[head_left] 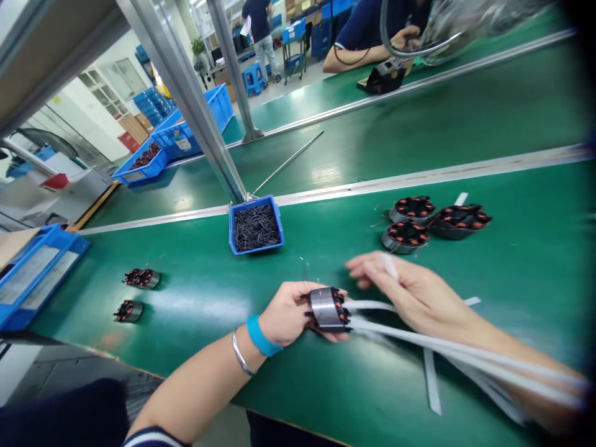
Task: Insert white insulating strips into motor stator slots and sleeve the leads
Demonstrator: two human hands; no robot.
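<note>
Stator core (329, 308) is held side-on in your left hand, near the middle of the green bench (200, 326), steel band showing and orange-wound end facing right. At far left, other wound stators (135, 311) sit well apart from your arm. Next comes the blue bin (257, 251) of short black slivers (256, 226), backed by the metal rail (326, 191); mind its near corner if you lift your left wrist. The front bench edge (298, 423) runs under your left forearm, so that elbow is best kept from dragging on it.

Your left hand (286, 313) grips the core's far side and rear end; a steady hold there, clear of the fine wire ends (305, 270), should protect the windings. White strips (419, 340) trail from the core's right end across your right forearm; how deep they go in is hidden. Your right hand (412, 288) is apart from the core and blurred, so I cannot tell whether its fingers pinch anything. Guiding the strips flat and untwisted would likely work best. Sideways room lies between both hands, but behind your right fingers a cluster of three stators (459, 231) limits any reach forward.
</note>
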